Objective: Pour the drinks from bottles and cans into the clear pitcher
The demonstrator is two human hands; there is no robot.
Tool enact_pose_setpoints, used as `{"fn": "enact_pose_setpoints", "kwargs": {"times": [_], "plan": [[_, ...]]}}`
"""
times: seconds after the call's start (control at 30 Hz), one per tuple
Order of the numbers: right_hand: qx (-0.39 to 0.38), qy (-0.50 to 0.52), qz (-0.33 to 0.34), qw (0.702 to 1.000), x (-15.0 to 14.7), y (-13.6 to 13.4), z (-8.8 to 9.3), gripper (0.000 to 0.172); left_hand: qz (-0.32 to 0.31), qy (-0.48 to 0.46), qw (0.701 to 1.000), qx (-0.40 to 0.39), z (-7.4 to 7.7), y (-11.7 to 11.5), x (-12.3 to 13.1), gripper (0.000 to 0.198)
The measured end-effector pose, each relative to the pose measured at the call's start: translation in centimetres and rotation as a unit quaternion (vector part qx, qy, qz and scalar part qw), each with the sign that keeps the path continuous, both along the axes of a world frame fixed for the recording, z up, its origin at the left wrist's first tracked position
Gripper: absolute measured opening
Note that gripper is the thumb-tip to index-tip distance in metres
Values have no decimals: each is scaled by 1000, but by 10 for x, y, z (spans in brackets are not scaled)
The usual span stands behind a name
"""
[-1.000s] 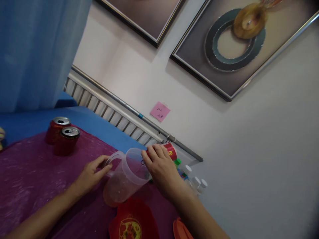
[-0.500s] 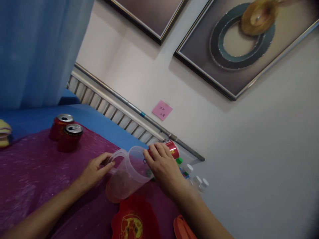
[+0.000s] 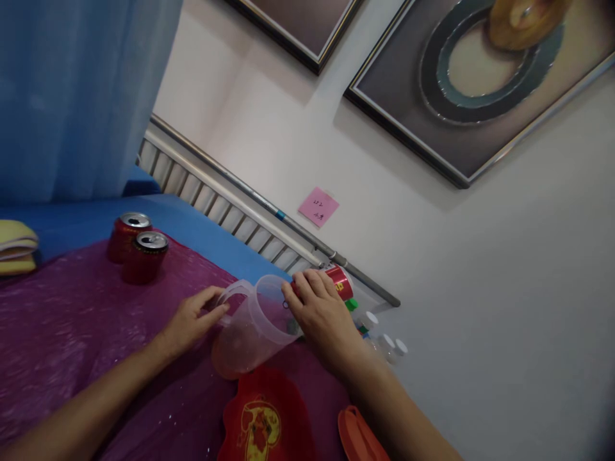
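Note:
My left hand is closed on the handle of a clear plastic pitcher, which leans to the right over the purple sheet. Some orange-brown liquid shows low in the pitcher. In my right hand is a red drink can, tipped with its mouth end at the pitcher's rim; my fingers cover most of that end. Two more opened red cans stand upright at the left. Below the pitcher lies a red tray with a gold design.
Purple plastic sheeting covers the blue surface. A folded yellow cloth lies at the left edge. Capped bottles stand behind my right forearm, and an orange object lies under it. A radiator runs along the wall.
The whole view has shifted slightly, so most things on the table appear a little further right and higher. Both hands keep their holds, with the can still tilted at the pitcher.

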State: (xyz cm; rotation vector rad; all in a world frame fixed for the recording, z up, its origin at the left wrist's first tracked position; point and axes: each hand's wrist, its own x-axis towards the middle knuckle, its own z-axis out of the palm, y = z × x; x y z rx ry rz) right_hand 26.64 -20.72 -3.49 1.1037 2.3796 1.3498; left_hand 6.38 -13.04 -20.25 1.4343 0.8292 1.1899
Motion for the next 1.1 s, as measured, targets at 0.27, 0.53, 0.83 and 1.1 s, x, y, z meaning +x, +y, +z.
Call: {"fn": "enact_pose_setpoints", "kwargs": {"times": [0.27, 0.53, 0.83, 1.1], "plan": [[-1, -3, -6, 1000, 0, 0, -1, 31, -2, 2, 1000, -6, -1, 0, -1, 50], [-13, 7, -14, 1000, 1, -3, -1, 32, 0, 1, 1000, -5, -2, 1, 0, 47], [-4, 11, 0, 1000, 1, -3, -3, 32, -3, 1, 1000, -4, -5, 2, 0, 46], [-6, 134, -9, 991, 13, -1, 1, 44, 7, 14, 1000, 4, -3, 3, 0, 47]]}}
